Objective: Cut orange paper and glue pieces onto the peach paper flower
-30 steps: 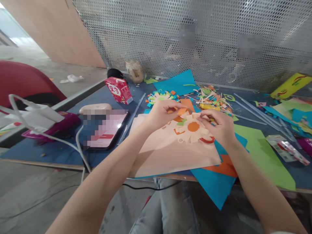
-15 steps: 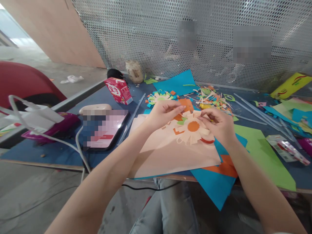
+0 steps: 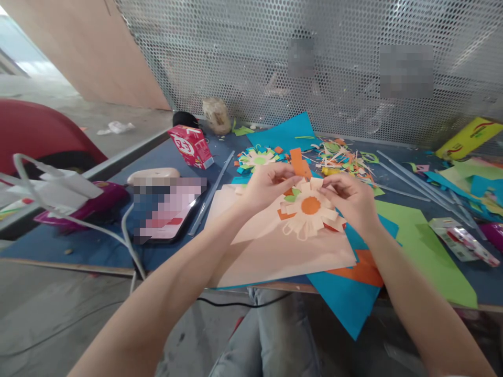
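A cream paper flower (image 3: 324,208) with an orange round centre (image 3: 310,205) is held up over the cream paper sheet (image 3: 251,251). My right hand (image 3: 351,199) pinches a petal at its upper right. My left hand (image 3: 271,183) is closed at the flower's upper left, thumb and fingers meeting at an orange paper strip (image 3: 299,162) that sticks up behind the petals. The fingertips partly hide where the strip meets the flower. Under the flower's left side shows a small green paper piece (image 3: 291,197).
Behind my hands lie another fringed paper flower (image 3: 258,158) and a heap of paper scraps (image 3: 341,157). Left are a phone (image 3: 173,209), a red box (image 3: 191,146) and white cables. Right are a green sheet (image 3: 424,251), glue sticks (image 3: 416,180) and a small box (image 3: 451,238).
The flower has turned and tilted slightly, so its lower petals show more. The orange strip stands taller and more upright. My left hand has moved slightly right and down.
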Tool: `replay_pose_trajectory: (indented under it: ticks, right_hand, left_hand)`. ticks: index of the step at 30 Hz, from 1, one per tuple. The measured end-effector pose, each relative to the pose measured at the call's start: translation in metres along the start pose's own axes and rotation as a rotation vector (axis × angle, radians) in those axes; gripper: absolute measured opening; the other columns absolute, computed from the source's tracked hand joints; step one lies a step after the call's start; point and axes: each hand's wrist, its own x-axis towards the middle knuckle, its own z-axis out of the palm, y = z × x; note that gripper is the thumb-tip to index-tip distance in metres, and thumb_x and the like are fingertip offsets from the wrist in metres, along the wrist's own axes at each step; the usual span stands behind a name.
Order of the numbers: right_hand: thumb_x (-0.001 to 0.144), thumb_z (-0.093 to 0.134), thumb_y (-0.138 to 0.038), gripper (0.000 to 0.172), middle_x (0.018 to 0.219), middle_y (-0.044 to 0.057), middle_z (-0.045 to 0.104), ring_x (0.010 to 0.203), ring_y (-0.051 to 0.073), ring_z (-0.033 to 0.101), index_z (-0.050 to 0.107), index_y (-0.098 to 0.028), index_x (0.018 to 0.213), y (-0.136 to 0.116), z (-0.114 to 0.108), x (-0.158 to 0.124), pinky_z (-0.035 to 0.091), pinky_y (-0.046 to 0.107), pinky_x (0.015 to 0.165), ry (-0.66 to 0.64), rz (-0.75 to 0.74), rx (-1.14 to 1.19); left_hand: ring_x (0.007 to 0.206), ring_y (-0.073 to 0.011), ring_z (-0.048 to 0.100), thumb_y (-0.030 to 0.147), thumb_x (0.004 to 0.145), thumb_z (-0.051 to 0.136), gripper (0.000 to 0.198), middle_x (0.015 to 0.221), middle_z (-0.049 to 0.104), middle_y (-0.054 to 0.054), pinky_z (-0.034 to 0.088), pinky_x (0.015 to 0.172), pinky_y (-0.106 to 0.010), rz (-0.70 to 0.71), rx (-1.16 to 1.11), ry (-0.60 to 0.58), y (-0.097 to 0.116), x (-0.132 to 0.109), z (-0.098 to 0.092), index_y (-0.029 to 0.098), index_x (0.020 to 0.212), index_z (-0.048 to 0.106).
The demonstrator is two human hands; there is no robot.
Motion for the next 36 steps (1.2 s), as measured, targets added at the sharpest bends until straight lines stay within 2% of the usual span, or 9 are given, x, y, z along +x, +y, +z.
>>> replay_pose_trajectory:
  ticks: [6, 12, 16, 21, 23, 27, 30, 33, 36]
  right_hand:
    - [0.071, 0.064, -0.031, 0.014, 0.069, 0.001, 0.063, 0.063, 0.012, 0.059, 0.062, -0.019, 0.078, 0.004, -0.001, 0.001, 0.047, 0.026, 0.056, -0.023, 0.017, -0.01]
    - [0.071, 0.063, -0.031, 0.014, 0.068, 0.0, 0.062, 0.06, 0.012, 0.058, 0.061, -0.02, 0.079, 0.008, 0.0, 0.002, 0.045, 0.025, 0.054, -0.041, 0.014, -0.008]
    - [0.071, 0.063, -0.029, 0.012, 0.068, 0.0, 0.062, 0.062, 0.012, 0.058, 0.061, -0.02, 0.078, 0.01, 0.001, 0.002, 0.046, 0.025, 0.056, -0.057, 0.008, -0.01]
    - [0.074, 0.061, -0.029, 0.009, 0.068, -0.001, 0.062, 0.057, 0.011, 0.056, 0.06, -0.02, 0.077, 0.006, 0.002, 0.001, 0.045, 0.024, 0.052, -0.041, -0.063, -0.079]
    - [0.076, 0.059, -0.026, 0.005, 0.07, 0.0, 0.063, 0.061, 0.012, 0.056, 0.06, -0.021, 0.076, 0.001, 0.0, 0.001, 0.046, 0.026, 0.056, 0.022, -0.184, -0.167]
    - [0.078, 0.057, -0.017, 0.011, 0.077, 0.0, 0.067, 0.078, 0.017, 0.059, 0.06, -0.026, 0.081, -0.006, -0.009, 0.0, 0.047, 0.034, 0.073, 0.086, -0.614, -0.353]
    - [0.077, 0.058, -0.013, 0.021, 0.085, -0.003, 0.068, 0.084, 0.017, 0.058, 0.059, -0.032, 0.087, -0.006, -0.014, -0.002, 0.046, 0.035, 0.075, 0.09, -0.838, -0.406]
    - [0.078, 0.056, -0.011, 0.023, 0.09, -0.004, 0.068, 0.085, 0.016, 0.057, 0.058, -0.033, 0.087, -0.005, -0.015, -0.003, 0.044, 0.034, 0.073, 0.099, -0.925, -0.431]
    - [0.077, 0.057, -0.01, 0.024, 0.09, -0.003, 0.067, 0.083, 0.017, 0.057, 0.058, -0.031, 0.087, -0.004, -0.015, -0.002, 0.045, 0.034, 0.072, 0.105, -0.921, -0.446]
  left_hand:
    - [0.059, -0.0082, 0.057, 0.039, 0.072, 0.061, 0.025, 0.066, 0.061, -0.002, 0.045, 0.051, -0.019, -0.026, -0.075, 0.01, -0.001, 0.0, 0.003, 0.014, 0.073, 0.06]
    - [0.063, -0.0085, 0.056, 0.035, 0.058, 0.074, 0.035, 0.073, 0.059, -0.002, 0.044, 0.052, -0.019, -0.013, -0.118, -0.017, -0.009, -0.001, 0.005, 0.013, 0.08, 0.056]
    - [0.062, -0.0084, 0.055, 0.032, 0.06, 0.073, 0.033, 0.072, 0.058, -0.002, 0.044, 0.052, -0.02, -0.065, -0.127, -0.035, -0.012, -0.002, 0.006, 0.012, 0.077, 0.054]
    - [0.061, -0.0093, 0.056, 0.033, 0.065, 0.068, 0.036, 0.073, 0.061, -0.003, 0.045, 0.053, -0.022, -0.145, -0.144, -0.08, -0.013, 0.0, 0.006, 0.012, 0.092, 0.056]
    - [0.068, -0.0119, 0.059, 0.034, 0.068, 0.066, 0.039, 0.081, 0.063, -0.005, 0.048, 0.059, -0.025, -0.043, -0.053, -0.064, -0.011, -0.002, 0.006, 0.013, 0.098, 0.056]
    - [0.097, -0.0186, 0.056, 0.03, 0.069, 0.067, 0.032, 0.102, 0.061, -0.008, 0.045, 0.084, -0.035, 0.477, 0.331, 0.046, -0.006, -0.007, 0.002, 0.019, 0.097, 0.056]
    - [0.099, -0.018, 0.053, 0.023, 0.075, 0.061, 0.012, 0.103, 0.06, -0.006, 0.041, 0.088, -0.037, 0.785, 0.511, 0.136, -0.006, -0.011, -0.002, 0.022, 0.086, 0.056]
    - [0.096, -0.0171, 0.053, 0.02, 0.077, 0.058, 0.006, 0.101, 0.059, -0.004, 0.041, 0.085, -0.036, 0.895, 0.588, 0.195, -0.008, -0.012, -0.005, 0.024, 0.082, 0.056]
    - [0.093, -0.0165, 0.054, 0.019, 0.079, 0.055, 0.007, 0.099, 0.06, -0.004, 0.041, 0.083, -0.035, 0.929, 0.602, 0.195, -0.007, -0.011, -0.006, 0.025, 0.081, 0.056]
